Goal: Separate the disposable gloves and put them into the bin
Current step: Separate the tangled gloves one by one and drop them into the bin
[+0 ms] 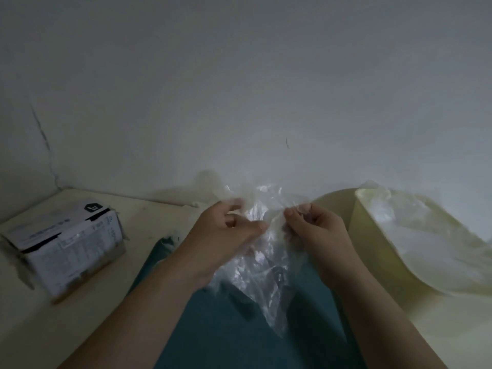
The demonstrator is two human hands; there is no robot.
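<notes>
Where the pale bin (pixel 372 241) holds loose clear gloves (pixel 426 235), left hand (pixel 226 230) and right hand (pixel 316 230) each pinch the glove bundle (pixel 266 275) between them; it hangs over teal cloth (pixel 226 331).

1 head-worn wide-angle view: faces forward-down toward wall (pixel 239 75), close above left hand (pixel 226 231), right hand (pixel 318 230), table (pixel 93 302).

Left of frame, the box (pixel 66 243) blocks the table (pixel 106 302); right, the bin (pixel 372 249) stands tall. The back wall (pixel 239 89) shuts off everything above. We see open passage low centre over the teal cloth (pixel 226 336), except where the gloves (pixel 261 283) hang.
</notes>
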